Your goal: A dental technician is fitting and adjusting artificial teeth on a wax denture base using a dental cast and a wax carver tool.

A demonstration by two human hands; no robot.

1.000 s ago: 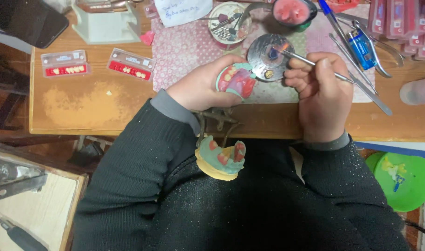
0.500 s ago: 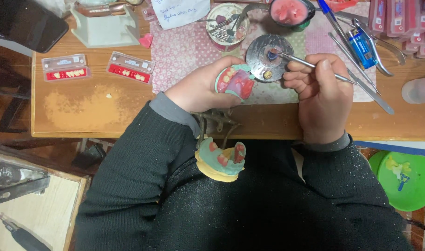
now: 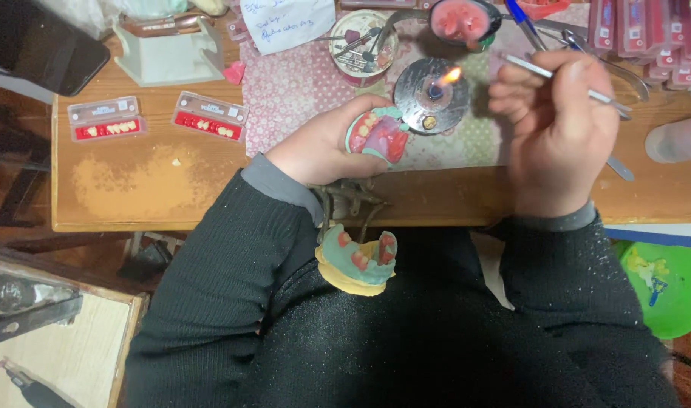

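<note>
Left hand (image 3: 324, 147) grips the pink wax denture (image 3: 377, 134) just beside the burner flame (image 3: 449, 75). Right hand (image 3: 558, 128) pinches a metal wax tool (image 3: 557, 75), probably heated; next, carrying its tip steadily to the wax.

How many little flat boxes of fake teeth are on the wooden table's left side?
2: one tooth box nearer the table's left edge, another tooth box beside the patterned cloth. More may be hidden.

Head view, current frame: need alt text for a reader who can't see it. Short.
Seen from above, a person in a dark sweater holds a pink-and-green dental model in the left hand and a thin metal tool in the right hand, raised beside a small lit burner. The wooden table also holds two trays of artificial teeth; a second model rests in the lap.
</note>
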